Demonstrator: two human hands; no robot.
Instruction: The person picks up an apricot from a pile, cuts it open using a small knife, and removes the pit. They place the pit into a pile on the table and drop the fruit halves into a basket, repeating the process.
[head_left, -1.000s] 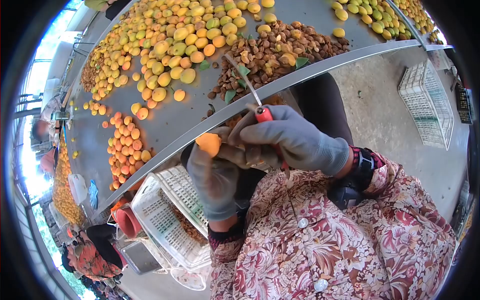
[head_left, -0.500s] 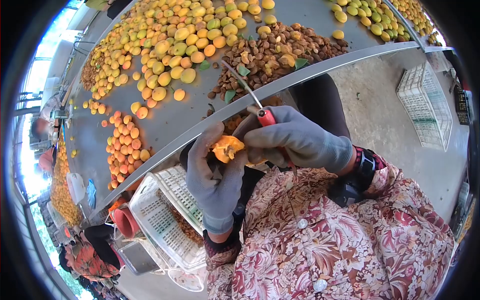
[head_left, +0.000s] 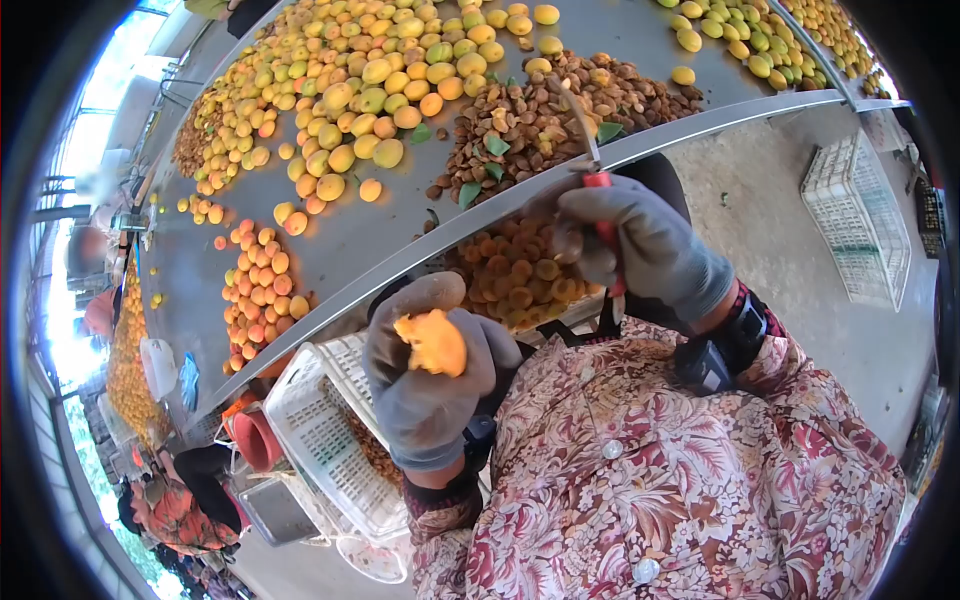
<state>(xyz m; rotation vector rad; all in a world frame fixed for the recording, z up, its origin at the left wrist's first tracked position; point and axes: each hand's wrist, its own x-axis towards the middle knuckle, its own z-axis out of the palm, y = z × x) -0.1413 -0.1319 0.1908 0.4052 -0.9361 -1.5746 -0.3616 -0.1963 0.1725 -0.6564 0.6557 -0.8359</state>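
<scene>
My left hand (head_left: pixel 428 410), in a grey work glove, is curled around a torn orange apricot (head_left: pixel 437 345) whose flesh faces up. My right hand (head_left: pixel 655 240), gloved alike, grips a red-handled knife (head_left: pixel 597 180). Its thin blade points up and away, over the table edge and the heap of brown apricot pits (head_left: pixel 500 135). Below that edge, between my hands, lie many opened apricot halves (head_left: pixel 515 270); the container under them is mostly hidden.
The metal table (head_left: pixel 350 240) bears piles of whole apricots (head_left: pixel 340 100). Left of my lap stands a white plastic crate (head_left: pixel 310 440) beside a red bucket (head_left: pixel 255 440). Another white crate (head_left: pixel 855 220) is on the floor at right. A person (head_left: pixel 185 510) sits at lower left.
My hands have moved apart. The right one went up and right with the knife, baring the apricot halves below. My left hand has turned and lowered slightly, still holding the apricot.
</scene>
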